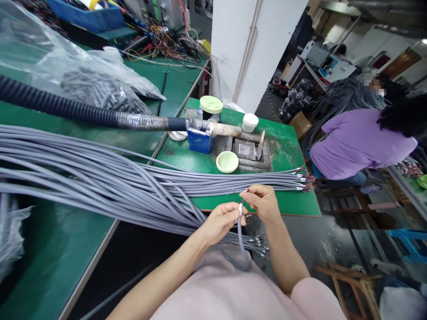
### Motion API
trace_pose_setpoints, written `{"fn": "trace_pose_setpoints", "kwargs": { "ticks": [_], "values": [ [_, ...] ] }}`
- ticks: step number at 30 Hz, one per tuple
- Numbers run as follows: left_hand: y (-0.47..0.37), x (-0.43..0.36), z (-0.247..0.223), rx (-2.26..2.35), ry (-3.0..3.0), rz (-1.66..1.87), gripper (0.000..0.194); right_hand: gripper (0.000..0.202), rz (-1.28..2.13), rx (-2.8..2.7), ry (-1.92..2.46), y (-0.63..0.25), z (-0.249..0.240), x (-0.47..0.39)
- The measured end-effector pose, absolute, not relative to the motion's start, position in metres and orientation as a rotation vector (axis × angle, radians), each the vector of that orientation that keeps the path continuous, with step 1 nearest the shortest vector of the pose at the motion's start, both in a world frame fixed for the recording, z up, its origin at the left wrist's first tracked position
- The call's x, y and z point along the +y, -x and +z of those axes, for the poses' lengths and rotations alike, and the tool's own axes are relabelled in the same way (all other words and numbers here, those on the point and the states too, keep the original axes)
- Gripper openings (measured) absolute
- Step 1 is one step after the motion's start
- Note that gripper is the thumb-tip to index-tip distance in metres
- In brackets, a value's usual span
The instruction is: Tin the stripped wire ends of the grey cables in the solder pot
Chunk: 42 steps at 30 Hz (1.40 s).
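Observation:
Close in front of my body, my left hand (225, 220) pinches a grey cable (240, 238) near its end, just by a white sleeve (240, 208). Thin red and dark wires (243, 198) come out of that end. My right hand (264, 202) has thumb and forefinger closed on the tips of these wires. The cable bends down in a loop against my shirt. Behind my hands lies a thick bundle of grey cables (213, 183) across the green table, its stripped ends (302, 181) at the right. More cable ends (258, 243) hang below my hands.
Beyond the bundle sit a solder pot (247, 149) with a scraper (260, 144), a pale green dish (227, 162), a white tub (250, 122) and a blue box (200, 140). A ribbed hose (83, 111) crosses the left. A person in a purple shirt (360, 138) sits at the right.

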<state>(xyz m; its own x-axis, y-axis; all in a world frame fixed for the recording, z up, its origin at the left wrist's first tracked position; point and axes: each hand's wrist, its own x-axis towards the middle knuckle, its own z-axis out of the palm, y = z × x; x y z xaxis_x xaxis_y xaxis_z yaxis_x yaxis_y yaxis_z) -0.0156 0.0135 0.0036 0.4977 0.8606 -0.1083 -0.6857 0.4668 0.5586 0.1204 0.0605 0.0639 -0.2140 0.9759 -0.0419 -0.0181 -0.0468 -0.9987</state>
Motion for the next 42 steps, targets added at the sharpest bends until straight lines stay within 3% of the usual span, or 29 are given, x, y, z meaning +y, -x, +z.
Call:
{"fn": "trace_pose_setpoints", "kwargs": {
  "ticks": [10, 21, 29, 36, 42],
  "values": [
    [0.021, 0.019, -0.002, 0.349, -0.313, 1.091, 0.024, 0.010, 1.095, -1.384, 1.201, -0.132, 0.045, 0.051],
    [0.029, 0.029, 0.004, 0.377, -0.211, 1.155, 0.023, 0.050, 0.417, -2.189, 0.775, -0.140, 0.041, 0.041],
    [0.036, 0.027, 0.023, 0.611, -0.531, 1.225, 0.027, 0.029, 0.415, -2.147, 0.663, -0.128, 0.049, 0.058],
    [0.071, 0.035, 0.013, 1.292, -1.516, 1.700, 0.017, 0.023, 0.386, -1.743, 1.028, -0.123, 0.088, 0.108],
    [0.080, 0.045, -0.004, 1.455, -1.689, 1.736, 0.015, 0.022, 0.441, -1.824, 1.080, -0.109, 0.077, 0.142]
  ]
}}
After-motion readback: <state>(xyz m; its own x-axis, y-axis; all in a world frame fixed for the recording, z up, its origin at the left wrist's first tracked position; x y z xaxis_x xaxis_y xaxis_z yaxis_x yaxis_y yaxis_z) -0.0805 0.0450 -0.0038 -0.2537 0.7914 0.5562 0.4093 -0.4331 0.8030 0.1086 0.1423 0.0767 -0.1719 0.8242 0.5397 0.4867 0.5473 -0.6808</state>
